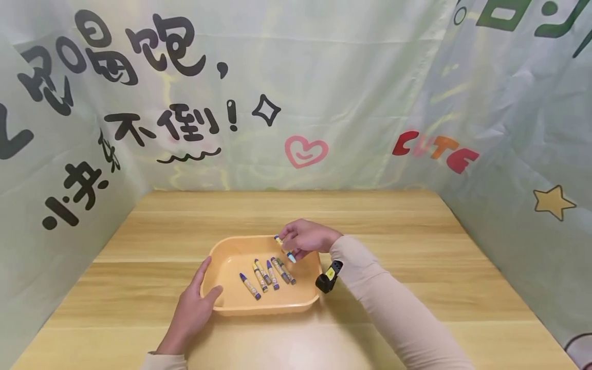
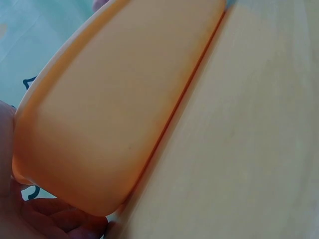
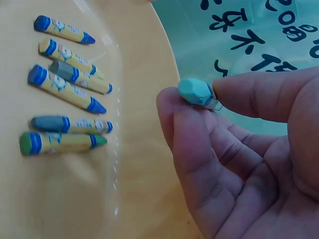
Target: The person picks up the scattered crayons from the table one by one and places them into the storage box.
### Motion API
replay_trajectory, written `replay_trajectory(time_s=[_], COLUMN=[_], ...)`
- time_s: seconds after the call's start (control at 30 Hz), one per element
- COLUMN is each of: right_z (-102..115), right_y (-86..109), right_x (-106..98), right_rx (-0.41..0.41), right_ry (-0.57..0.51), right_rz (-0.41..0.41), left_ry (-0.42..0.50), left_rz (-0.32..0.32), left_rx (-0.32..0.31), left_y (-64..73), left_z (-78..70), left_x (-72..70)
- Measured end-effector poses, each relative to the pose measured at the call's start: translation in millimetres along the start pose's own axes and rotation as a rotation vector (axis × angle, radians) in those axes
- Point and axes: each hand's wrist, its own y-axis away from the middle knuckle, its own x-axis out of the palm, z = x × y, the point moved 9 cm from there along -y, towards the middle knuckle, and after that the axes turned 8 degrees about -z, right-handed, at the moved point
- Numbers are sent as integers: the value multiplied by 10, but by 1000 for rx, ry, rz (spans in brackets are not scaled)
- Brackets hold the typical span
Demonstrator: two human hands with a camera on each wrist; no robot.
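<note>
An orange plastic tray (image 1: 263, 310) sits on the table with several paper-wrapped crayons (image 1: 250, 286) lying loose in its middle. At the tray's left end my left hand (image 1: 191, 303) grips the wall, thumb over the rim and fingers along the outside; the left wrist view shows the tray's outer side wall (image 2: 99, 109). Above the far right corner, my right hand (image 1: 312, 239) pinches a light blue crayon (image 3: 194, 91) between thumb and fingers. In the right wrist view a green-ended crayon (image 3: 62, 143) lies nearest the bottom of the group, below a grey one (image 3: 50, 124).
The wooden table (image 1: 393, 221) extends around the tray on all sides. Printed fabric walls (image 1: 351, 92) enclose its back and both sides. A black wrist camera (image 1: 329, 277) hangs under the right sleeve, close to the tray's right rim.
</note>
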Motion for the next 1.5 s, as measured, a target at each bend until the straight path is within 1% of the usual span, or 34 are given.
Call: replay_trajectory(time_s=[0.2,0.33,0.4,0.63,0.87,1.0,1.1,1.23,1.4,1.5], right_z=[32,5,-37,-206,-213,-214,-209,-190,-186,-161], right_y=[-69,-114,-132,-112,-77,-76,-98,-134,-128,-113], right_x=[127,206,233,272,266,228,208,187,154,138], right_rx=[18,49,66,150,195,229,229,216,236,217], right_ry=[11,7,35,209,357,446,547,685,731,757], right_rz=[17,18,15,-13,-28,-63,-81,-84,-81,-75], left_ry=[-35,-17,-4,-12,3,12,11,9,16,21], left_rz=[0,0,-1,-2,-5,0,1,-5,-7,-4], left_rx=[-6,-12,-17,-10,3,-7,-8,-3,1,6], left_y=[-9,-10,-10,-11,-13,-12,-10,-10,-6,-1], left_z=[-4,3,8,6,6,11,14,16,14,9], left_x=[-25,-26,-23,-21,-19,-8,-5,-9,-9,-10])
